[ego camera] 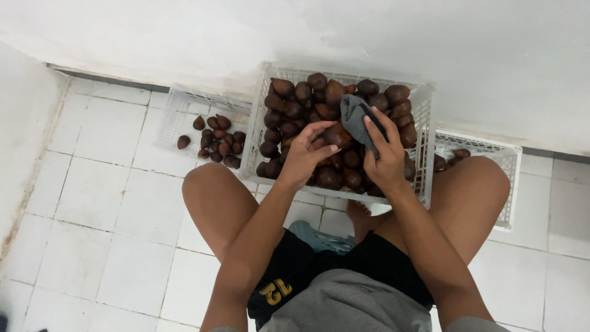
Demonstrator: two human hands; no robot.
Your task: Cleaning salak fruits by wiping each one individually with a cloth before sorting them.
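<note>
The person sat on the white tiled floor [110, 246] with knees spread, both hands raised over a white plastic crate [424, 147] heaped with dark brown scaly fruits [295, 107]. The left hand [304, 157] had its fingers [319, 129] curled around one brown fruit [338, 135], which was held just above the heap near the middle of the crate. The right hand [384, 154] gripped a dark grey cloth [356, 117], fingers closed on it, with the cloth touching the right side of the held fruit. To the left of the full crate lay a second white crate [175, 117] with a small cluster of the same fruits [218, 144] on its bottom. To the right, a third white crate [507, 178] was partly hidden behind the person's right knee.
</note>
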